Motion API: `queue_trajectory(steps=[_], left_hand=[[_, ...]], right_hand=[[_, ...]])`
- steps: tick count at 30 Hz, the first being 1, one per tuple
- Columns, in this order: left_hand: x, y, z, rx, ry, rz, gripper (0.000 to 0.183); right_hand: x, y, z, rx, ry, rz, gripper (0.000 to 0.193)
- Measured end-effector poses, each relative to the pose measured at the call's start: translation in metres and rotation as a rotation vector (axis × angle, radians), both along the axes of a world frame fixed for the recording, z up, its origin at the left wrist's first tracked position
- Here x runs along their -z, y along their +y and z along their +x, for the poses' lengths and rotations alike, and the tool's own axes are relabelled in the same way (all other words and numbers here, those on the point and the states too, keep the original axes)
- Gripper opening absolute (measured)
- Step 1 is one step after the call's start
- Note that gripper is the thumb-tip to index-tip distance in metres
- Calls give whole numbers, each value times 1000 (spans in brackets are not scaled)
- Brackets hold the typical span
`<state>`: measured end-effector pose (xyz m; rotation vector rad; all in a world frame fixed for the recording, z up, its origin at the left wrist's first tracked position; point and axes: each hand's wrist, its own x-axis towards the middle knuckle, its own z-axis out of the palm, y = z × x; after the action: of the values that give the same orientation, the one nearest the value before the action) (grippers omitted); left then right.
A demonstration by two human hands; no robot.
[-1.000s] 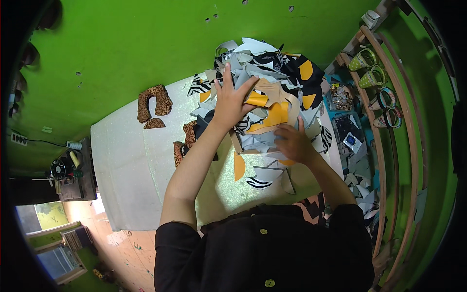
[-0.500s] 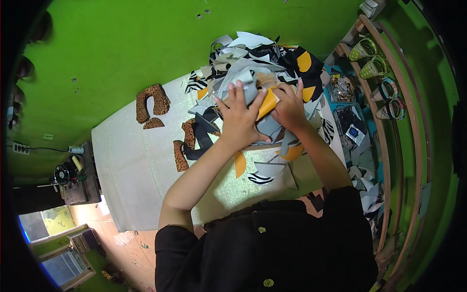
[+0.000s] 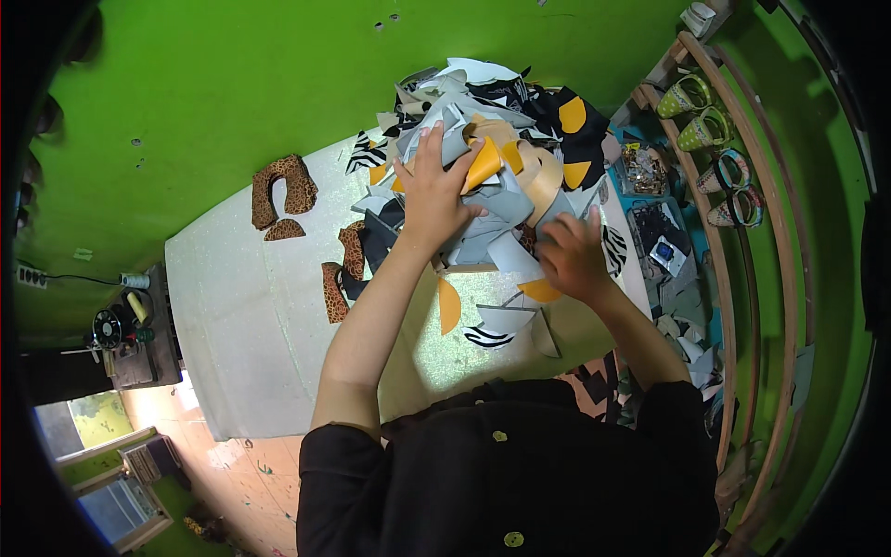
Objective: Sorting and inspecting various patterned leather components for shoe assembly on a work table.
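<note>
Scraps [image 3: 501,202] of thin sheet material lie in a loose heap at the far end of a pale table [image 3: 241,325], close to a green wall [image 3: 213,84]. They are grey, white, black, tan, yellow and zebra-striped, overlapping at all angles. A person in a black shirt [image 3: 501,464], seen from above, reaches both bare arms forward to the heap.

The left hand [image 3: 434,195] is spread open on the heap's left side, its fingers over grey scraps; a curled yellow piece [image 3: 484,165] sits just beside its index finger. The right hand [image 3: 571,255] is at the heap's near right edge, fingers loosely bent and a little blurred; whether it grips anything cannot be told.

Nearer the person, a yellow half-round [image 3: 449,306] and a striped piece [image 3: 487,338] lie on the table. Leopard-print pieces [image 3: 334,292] and dark ones are just left of the left forearm. Further left lie a leopard-print arch [image 3: 297,190] and, near its open end, a small leopard-print half-round [image 3: 285,230].

On the right, a wooden rack [image 3: 726,139] holds green shoes [image 3: 703,130] and multicoloured shoes [image 3: 738,206].
</note>
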<state>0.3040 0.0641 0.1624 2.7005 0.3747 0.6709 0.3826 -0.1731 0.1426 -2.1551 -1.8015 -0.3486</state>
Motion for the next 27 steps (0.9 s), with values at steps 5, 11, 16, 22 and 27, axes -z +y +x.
queue_trajectory(steps=[5, 11, 16, 22, 27], left_hand=[[3, -2, -4, -3, -21, 18, 96], [8, -1, -8, -11, -24, 15, 97], [10, -1, -8, -14, 27, 44, 100], [11, -3, -6, -27, 33, 46, 102], [10, -3, -8, -26, -21, 30, 100]], right_hand=[[9, 12, -6, 392, 104, -79, 8], [13, 21, -15, 554, 63, -154, 9], [13, 22, -23, 610, 96, -67, 9], [5, 23, -16, 509, 85, -133, 27], [17, 31, 1, 398, -122, -186, 18]])
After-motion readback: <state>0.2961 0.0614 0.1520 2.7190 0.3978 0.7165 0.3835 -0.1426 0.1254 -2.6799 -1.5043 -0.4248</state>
